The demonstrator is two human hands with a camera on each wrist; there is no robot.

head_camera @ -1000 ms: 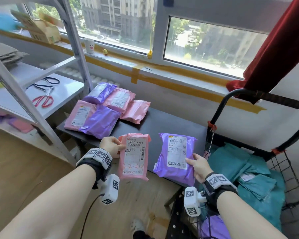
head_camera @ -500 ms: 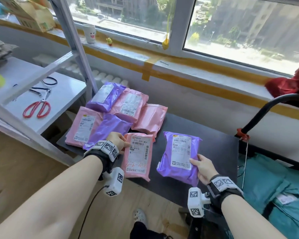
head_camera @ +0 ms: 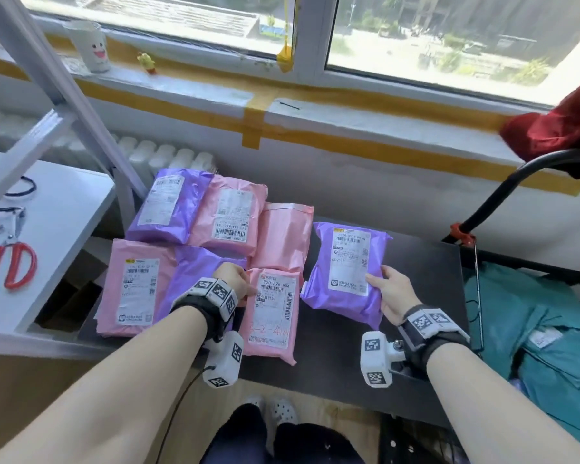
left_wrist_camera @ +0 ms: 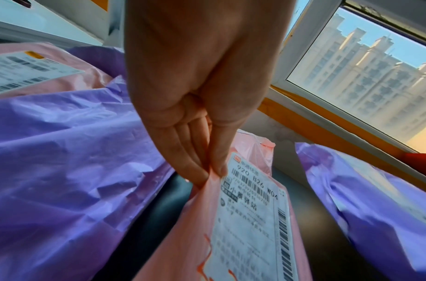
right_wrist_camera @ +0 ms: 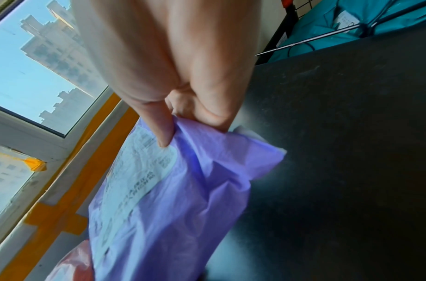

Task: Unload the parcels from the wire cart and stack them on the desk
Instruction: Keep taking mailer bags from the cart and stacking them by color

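The left hand (head_camera: 235, 279) pinches a labelled pink parcel (head_camera: 272, 313) and the right hand (head_camera: 394, 293) grips a crinkled purple parcel (head_camera: 345, 269), both low over the black worktop (head_camera: 422, 262). Five more pink and purple parcels (head_camera: 221, 226) lie there beneath a sunlit window (head_camera: 416, 38).

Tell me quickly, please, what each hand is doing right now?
Left hand: pinching the pink parcel at its edge.
Right hand: holding the purple parcel by its corner.
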